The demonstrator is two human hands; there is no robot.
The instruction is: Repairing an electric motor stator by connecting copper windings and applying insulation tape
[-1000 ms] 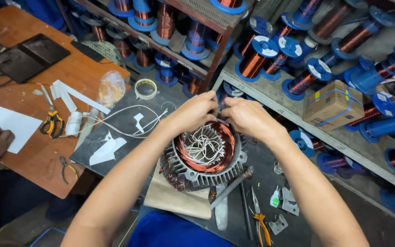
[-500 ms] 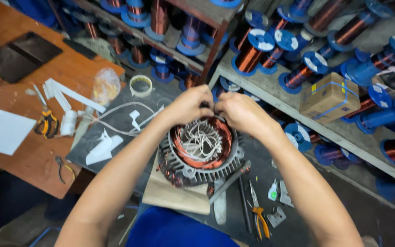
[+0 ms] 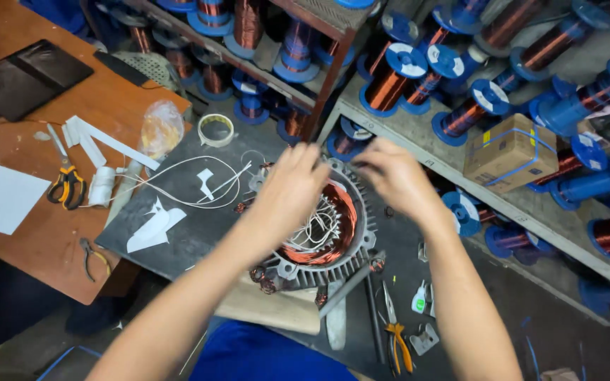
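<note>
A brown cardboard box (image 3: 510,153) banded with blue straps, a yellow label patch on its top left corner, sits on the upper shelf (image 3: 418,134) near the front edge among blue spools, and a small white-and-green packet (image 3: 419,300), possibly a tube, lies low right.

Dark mat (image 3: 199,226) under motor stator (image 3: 319,240), white strips (image 3: 153,226).
</note>
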